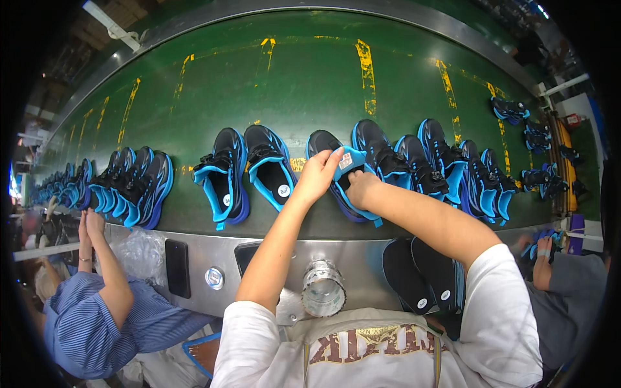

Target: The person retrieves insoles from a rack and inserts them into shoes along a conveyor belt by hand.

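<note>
A black and blue sneaker [325, 140] stands on the green conveyor belt in front of me, its opening toward me. My left hand [318, 176] is closed on the light-blue lining of its tongue, where a small white label shows. Curled fingers of my right hand [363, 190] reach into the shoe's opening; the collar hides the fingertips and whatever they grip. Just left stand two like sneakers, one [223, 171] beside the other [267, 167], each showing a black insole with a round white sticker. Several more sneakers [432, 154] stand close by on the right.
Along the steel ledge [226, 258] lie a black phone [178, 268], a clear plastic cup [323, 289] and black insoles [414, 275]. Another row of sneakers [149, 181] stands left. A co-worker in blue stripes [123, 317] sits left; another in grey [569, 291] is right.
</note>
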The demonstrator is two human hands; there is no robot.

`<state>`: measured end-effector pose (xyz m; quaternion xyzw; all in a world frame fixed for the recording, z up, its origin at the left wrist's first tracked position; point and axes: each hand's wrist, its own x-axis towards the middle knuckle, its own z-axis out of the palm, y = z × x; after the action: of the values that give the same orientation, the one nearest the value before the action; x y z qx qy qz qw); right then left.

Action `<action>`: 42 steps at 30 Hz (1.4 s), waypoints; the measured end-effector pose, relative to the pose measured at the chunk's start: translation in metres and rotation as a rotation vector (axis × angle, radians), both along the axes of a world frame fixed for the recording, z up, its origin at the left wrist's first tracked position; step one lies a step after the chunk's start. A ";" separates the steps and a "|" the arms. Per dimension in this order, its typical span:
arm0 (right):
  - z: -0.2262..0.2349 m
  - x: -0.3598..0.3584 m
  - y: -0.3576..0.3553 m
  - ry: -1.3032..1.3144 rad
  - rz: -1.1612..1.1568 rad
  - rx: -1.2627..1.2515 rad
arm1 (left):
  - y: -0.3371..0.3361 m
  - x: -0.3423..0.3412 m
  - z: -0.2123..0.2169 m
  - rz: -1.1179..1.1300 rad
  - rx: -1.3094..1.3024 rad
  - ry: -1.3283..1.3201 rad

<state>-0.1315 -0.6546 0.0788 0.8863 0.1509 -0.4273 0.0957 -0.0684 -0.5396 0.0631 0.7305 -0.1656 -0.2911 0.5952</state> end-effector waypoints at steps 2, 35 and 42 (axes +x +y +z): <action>-0.014 -0.003 -0.006 -0.058 0.065 0.033 | -0.001 0.001 -0.001 -0.010 -0.012 0.024; 0.060 -0.151 -0.042 -0.970 -0.571 0.614 | 0.016 0.002 0.002 -0.327 0.646 -1.183; 0.047 -0.158 -0.132 -0.796 -0.486 0.303 | 0.004 -0.007 0.018 -0.569 0.780 -1.377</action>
<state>-0.2894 -0.7865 0.1256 0.9944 -0.0480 -0.0387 -0.0864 -0.0756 -0.5353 0.0807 0.8288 -0.5570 0.0443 -0.0298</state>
